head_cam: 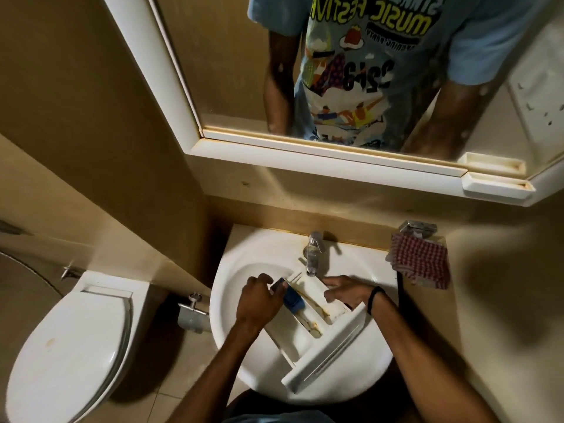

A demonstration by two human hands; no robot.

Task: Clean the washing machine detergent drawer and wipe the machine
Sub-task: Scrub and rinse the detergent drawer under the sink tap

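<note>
Both your hands are over the sink (241, 264), where the drawer (325, 343) lies slantwise in the basin, its front panel toward you and its back end just under the tap (313, 257). Your left hand (259, 300) has its fingers curled round a blue piece (293, 301) that sits in the drawer's left compartment. Your right hand (346, 293) grips the drawer's right wall, fingers bent over the edge and the forefinger stretched toward the tap; a dark band (374, 299) circles that wrist. Brown grime lines the middle compartment. A red checked cloth (422, 262) hangs on the wall right of the sink. A toilet (70, 340), lid down, stands to the left. The mirror (213, 71) above reflects your printed shirt.
</note>
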